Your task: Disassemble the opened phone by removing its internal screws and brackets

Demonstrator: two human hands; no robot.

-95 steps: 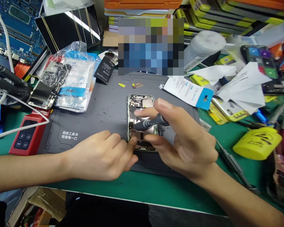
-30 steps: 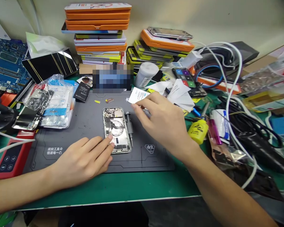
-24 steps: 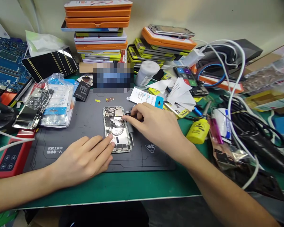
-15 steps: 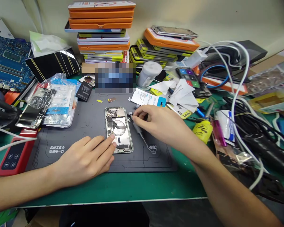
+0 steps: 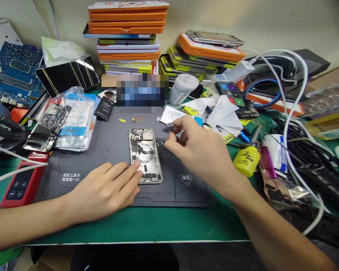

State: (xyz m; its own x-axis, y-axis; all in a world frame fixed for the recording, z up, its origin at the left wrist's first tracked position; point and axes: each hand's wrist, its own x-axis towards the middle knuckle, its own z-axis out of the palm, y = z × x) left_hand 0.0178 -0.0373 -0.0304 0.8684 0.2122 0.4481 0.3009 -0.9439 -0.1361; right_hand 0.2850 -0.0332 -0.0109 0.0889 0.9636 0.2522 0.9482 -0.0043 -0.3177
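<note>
An opened phone [image 5: 145, 155] with its insides showing lies flat in the middle of a grey work mat [image 5: 101, 150]. My left hand [image 5: 106, 192] rests flat on the mat with its fingers stretched out, one fingertip on the phone's lower left corner. My right hand [image 5: 199, 150] hovers just right of the phone, fingers closed round a grey screwdriver [image 5: 170, 128], whose cap sticks out at the top; the rest of it is hidden by the hand. A small dark part [image 5: 159, 143] lies on the mat between phone and right hand.
A red device [image 5: 19, 184] sits at the mat's left edge, and bagged parts [image 5: 70, 116] and a black battery [image 5: 104, 108] behind it. Stacked orange and yellow cases [image 5: 127, 37] line the wall. A yellow bottle [image 5: 247, 162], papers and tangled cables [image 5: 296, 124] crowd the right.
My right hand has picked the screwdriver up off the mat beside the phone and lifted it. My left hand has stayed on the phone's corner. The view has drifted a little.
</note>
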